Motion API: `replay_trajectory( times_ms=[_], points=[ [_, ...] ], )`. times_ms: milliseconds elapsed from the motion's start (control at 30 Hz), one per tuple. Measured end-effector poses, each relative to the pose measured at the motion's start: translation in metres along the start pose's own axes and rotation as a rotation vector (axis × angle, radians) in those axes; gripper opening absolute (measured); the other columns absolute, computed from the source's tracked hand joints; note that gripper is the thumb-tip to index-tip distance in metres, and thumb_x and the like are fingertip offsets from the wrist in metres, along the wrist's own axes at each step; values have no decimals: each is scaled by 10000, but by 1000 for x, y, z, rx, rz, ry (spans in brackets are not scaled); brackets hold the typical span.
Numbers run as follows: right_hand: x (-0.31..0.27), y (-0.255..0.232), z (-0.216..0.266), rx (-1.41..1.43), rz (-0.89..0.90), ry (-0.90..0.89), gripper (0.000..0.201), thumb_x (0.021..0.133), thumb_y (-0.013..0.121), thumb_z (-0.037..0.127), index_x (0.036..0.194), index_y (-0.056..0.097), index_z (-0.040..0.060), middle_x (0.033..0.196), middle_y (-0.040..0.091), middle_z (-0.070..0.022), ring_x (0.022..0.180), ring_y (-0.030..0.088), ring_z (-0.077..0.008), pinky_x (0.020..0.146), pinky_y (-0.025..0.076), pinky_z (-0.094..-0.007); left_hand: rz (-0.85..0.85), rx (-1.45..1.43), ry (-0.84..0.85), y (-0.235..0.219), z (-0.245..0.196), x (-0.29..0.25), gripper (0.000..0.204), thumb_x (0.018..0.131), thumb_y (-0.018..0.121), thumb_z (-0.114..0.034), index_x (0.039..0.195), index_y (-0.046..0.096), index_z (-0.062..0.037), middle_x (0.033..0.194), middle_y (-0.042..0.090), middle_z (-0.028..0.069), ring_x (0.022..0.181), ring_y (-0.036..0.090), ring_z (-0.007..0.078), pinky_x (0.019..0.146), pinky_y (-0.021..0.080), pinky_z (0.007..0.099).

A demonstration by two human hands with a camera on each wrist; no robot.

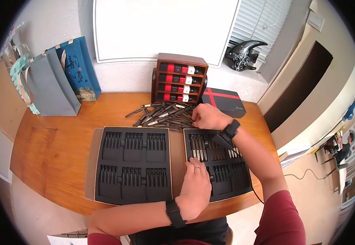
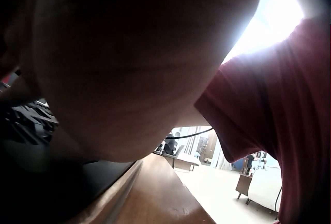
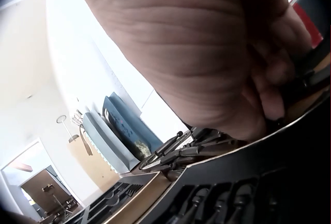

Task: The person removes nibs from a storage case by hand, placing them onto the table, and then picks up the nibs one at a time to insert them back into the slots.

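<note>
Slender dark pieces, some with pale parts, lie in a loose pile [image 1: 161,115] behind two black slotted trays. My right hand [image 1: 211,117] is at the pile's right end, fingers bent down; in the right wrist view the fingertips of this hand [image 3: 207,63] meet something dark, and whether they pinch it is hidden. My left hand [image 1: 195,190] rests on the left part of the right tray [image 1: 222,187], fingertips by a row of pale-ended pieces [image 1: 199,155]. The left tray [image 1: 134,162] holds dark pieces in its six sections. The left wrist view shows mostly blurred skin [image 2: 129,69].
A wooden rack [image 1: 180,79] of red, black and white items stands behind the pile, beside a black box with red ribbon [image 1: 226,102]. Paper bags [image 1: 55,83] stand at the back left. A black ornament [image 1: 242,56] sits by the window. A cable [image 1: 304,177] hangs at the right.
</note>
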State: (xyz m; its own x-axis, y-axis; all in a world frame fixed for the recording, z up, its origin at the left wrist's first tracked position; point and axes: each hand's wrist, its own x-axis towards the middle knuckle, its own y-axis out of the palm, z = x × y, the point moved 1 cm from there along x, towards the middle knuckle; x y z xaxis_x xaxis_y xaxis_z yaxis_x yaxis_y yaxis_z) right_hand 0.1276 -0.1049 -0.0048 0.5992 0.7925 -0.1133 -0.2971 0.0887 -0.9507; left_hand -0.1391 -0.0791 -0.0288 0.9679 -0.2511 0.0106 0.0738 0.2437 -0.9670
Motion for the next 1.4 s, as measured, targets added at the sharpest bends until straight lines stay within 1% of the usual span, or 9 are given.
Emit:
replay_trajectory(
  times_ms=[100, 167, 300, 367, 467, 900, 1100, 1200, 1400],
  points=[
    [-5, -3, -6, 75, 11, 10, 305, 816, 853, 226, 1011, 791, -1, 910, 777, -181, 922, 763, -338, 821, 597, -408, 5, -3, -4, -1, 0, 0, 746, 1020, 561, -446, 1452, 527, 161, 1440, 557, 378, 1371, 499, 477, 1152, 338, 523],
    [-13, -8, -7, 107, -17, -10, 255, 873, 817, 155, 988, 759, -65, 815, 754, -145, 758, 735, -216, 727, 579, -344, 9, -8, -4, -1, 0, 0, 746, 1021, 560, -446, 1455, 525, 159, 1440, 558, 378, 1376, 497, 475, 1152, 338, 522],
    [-32, -20, -15, 219, 16, -43, 261, 899, 804, 152, 1046, 753, -59, 831, 749, -101, 721, 696, -141, 658, 555, -303, 5, 27, -26, 0, -3, -1, 729, 1036, 542, -441, 1471, 519, 143, 1459, 551, 366, 1393, 492, 460, 1156, 337, 517],
    [-47, -29, -8, 604, 126, 77, 289, 919, 794, 147, 1128, 737, -45, 872, 746, -63, 672, 644, -74, 599, 510, -253, 5, 38, -32, 1, -5, -1, 722, 1042, 535, -441, 1476, 519, 136, 1466, 549, 359, 1397, 491, 453, 1158, 337, 515],
    [-59, -21, -12, 765, 135, 56, 310, 925, 774, 165, 1151, 734, -42, 810, 712, -38, 613, 598, -68, 538, 468, -252, 11, 73, -54, 3, -7, -1, 719, 1051, 522, -451, 1486, 516, 122, 1477, 547, 346, 1401, 490, 444, 1167, 328, 514],
    [-83, -19, 11, 687, 245, -70, 187, 973, 768, 151, 1096, 795, 14, 763, 684, 30, 544, 543, -41, 498, 425, -211, 115, 174, -108, -14, -14, -12, 626, 1055, 501, -393, 1435, 580, 98, 1484, 558, 333, 1351, 517, 447, 1095, 387, 536],
    [-71, 1, 14, 790, 226, -81, 208, 973, 755, 193, 1077, 794, 18, 790, 700, -4, 540, 562, -62, 502, 474, -226, 52, 156, -132, -9, -13, -10, 637, 1055, 511, -411, 1440, 578, 93, 1494, 549, 336, 1355, 514, 441, 1070, 400, 519],
    [-67, 2, 17, 677, 245, -51, 221, 978, 771, 143, 1142, 770, -5, 832, 704, -15, 657, 618, -59, 514, 495, -222, 23, 123, -136, -3, -12, -7, 666, 1050, 522, -443, 1442, 576, 93, 1491, 549, 339, 1358, 510, 444, 1076, 393, 515],
    [-63, 19, 19, 694, 94, 59, 288, 913, 820, 102, 1141, 740, -54, 860, 753, -89, 715, 679, -108, 567, 538, -269, 23, 101, -124, -4, -10, -5, 713, 1035, 540, -479, 1434, 574, 112, 1479, 554, 346, 1368, 497, 453, 1085, 385, 512]
  ],
)
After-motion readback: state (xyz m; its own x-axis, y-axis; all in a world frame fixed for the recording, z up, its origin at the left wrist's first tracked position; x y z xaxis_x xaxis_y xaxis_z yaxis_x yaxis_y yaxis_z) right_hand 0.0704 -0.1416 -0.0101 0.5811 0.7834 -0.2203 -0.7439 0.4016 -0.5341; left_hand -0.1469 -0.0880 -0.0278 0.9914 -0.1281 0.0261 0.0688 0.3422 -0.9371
